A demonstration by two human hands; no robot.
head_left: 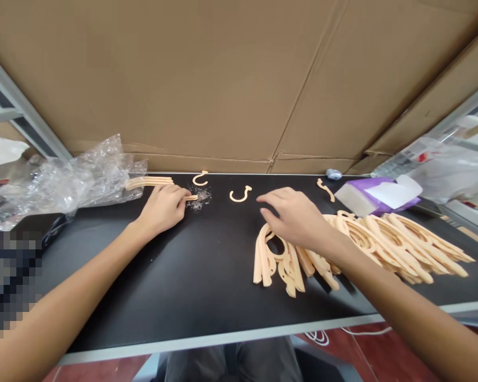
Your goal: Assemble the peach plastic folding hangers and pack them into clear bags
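My left hand (164,208) is closed around a thin cream plastic strip (191,198), whose end sticks out past the fingertips. Just beyond that hand lie several similar curved strips (149,182). By the strip's tip is a small heap of clear shavings (200,198), and a cream plastic hook (199,179) lies behind it. My right hand (292,215), thumb and fingers apart, hovers over the left end of a pile of cream folding clothes hangers (382,241) and holds nothing. A second plastic hook (241,195) lies between my hands. Farther right rests a third hook (325,190), seen edge-on.
Crumpled clear plastic wrap (99,172) covers the table's left end, beside a dark object (35,231). A purple tissue pack (378,193) and a small bluish lump (333,174) sit at the back right. Cardboard (183,79) walls off the black table (195,281) behind.
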